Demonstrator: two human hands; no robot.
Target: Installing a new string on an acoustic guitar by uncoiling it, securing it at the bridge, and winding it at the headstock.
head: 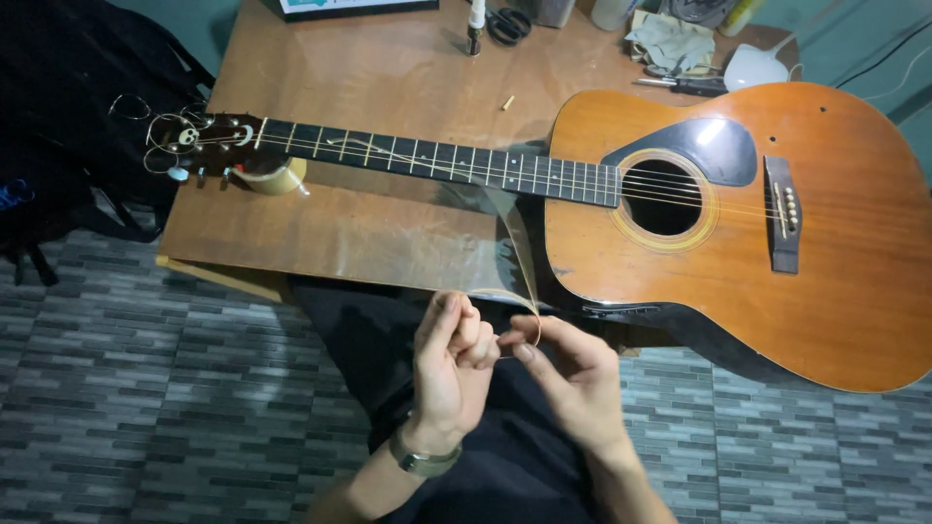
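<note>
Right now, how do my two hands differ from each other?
The left hand is curled with its fingers folded in and wears a watch at the wrist; the right hand is more open, with a bare wrist. Both pinch the same thin guitar string below the guitar.

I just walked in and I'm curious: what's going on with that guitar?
A person sits at a wooden table with an acoustic guitar lying face up across it. Both hands, the left hand and right hand, are held together in front of the table edge, pinching a thin guitar string looped between the fingers. The guitar's headstock rests on a roll of tape, with loose string ends curling around it.
</note>
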